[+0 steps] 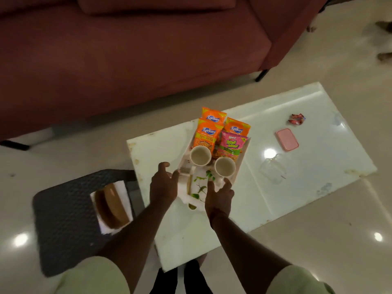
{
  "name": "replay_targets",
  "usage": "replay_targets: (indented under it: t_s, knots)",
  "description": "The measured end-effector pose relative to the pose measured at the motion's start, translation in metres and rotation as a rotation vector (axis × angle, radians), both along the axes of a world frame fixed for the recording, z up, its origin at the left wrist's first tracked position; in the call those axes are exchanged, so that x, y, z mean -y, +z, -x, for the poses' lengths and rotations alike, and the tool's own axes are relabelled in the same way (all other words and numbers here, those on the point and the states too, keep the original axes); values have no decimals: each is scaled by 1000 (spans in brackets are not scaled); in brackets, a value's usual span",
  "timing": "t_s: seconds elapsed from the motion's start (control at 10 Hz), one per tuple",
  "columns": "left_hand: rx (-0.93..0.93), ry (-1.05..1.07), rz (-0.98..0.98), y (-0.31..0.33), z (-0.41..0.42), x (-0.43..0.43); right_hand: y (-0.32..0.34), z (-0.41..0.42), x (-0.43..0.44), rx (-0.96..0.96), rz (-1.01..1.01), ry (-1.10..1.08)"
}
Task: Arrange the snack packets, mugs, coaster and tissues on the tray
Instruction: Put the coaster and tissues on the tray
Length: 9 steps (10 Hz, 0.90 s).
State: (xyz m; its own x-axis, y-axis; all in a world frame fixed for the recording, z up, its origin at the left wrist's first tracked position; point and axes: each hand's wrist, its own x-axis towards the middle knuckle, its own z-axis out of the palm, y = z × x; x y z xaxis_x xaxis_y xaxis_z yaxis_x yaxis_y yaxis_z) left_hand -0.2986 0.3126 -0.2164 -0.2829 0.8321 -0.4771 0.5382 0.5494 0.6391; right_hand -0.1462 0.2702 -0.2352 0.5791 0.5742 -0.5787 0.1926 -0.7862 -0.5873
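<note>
left hand (pixel 163 183): forearm extended, fingers loosely curled | right hand (pixel 219 194): forearm extended, fingers spread

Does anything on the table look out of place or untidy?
Yes. A crumpled red wrapper lies alone on the far right of the table, away from the tray. A pink lidded box also sits outside the tray. Nothing looks spilled.

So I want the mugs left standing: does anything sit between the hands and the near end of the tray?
Nothing visible does. The left hand and right hand are already at the near end of the tray; both mugs stand farther in, beyond the fingers.
</note>
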Motion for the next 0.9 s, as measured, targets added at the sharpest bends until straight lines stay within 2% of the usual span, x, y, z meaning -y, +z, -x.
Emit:
replay_targets:
  t_s: [0.2, 0.4, 0.5, 0.6, 0.7, 0.8, 0.9]
  knots:
    - [-36, 287, -193, 36, 49, 62, 28, 69, 19, 122, -146, 413]
    - [-213, 456, -316, 38, 119, 121, 36, 146, 49, 95, -200, 686]
    - [-270, 490, -254, 26, 152, 140, 30, 177, 62, 86, -185, 806]
    - [-192, 540, -195, 11, 173, 141, 21, 203, 71, 87, -120, 919]
    - [-73, 505, -105, -5, 192, 141, 15, 224, 79, 105, -121, 969]
    - [11, 379, 17, -20, 207, 141, 1, 246, 83, 149, -108, 965]
    - [79, 359, 61, -31, 214, 136, -15, 263, 84, 257, -91, 956]
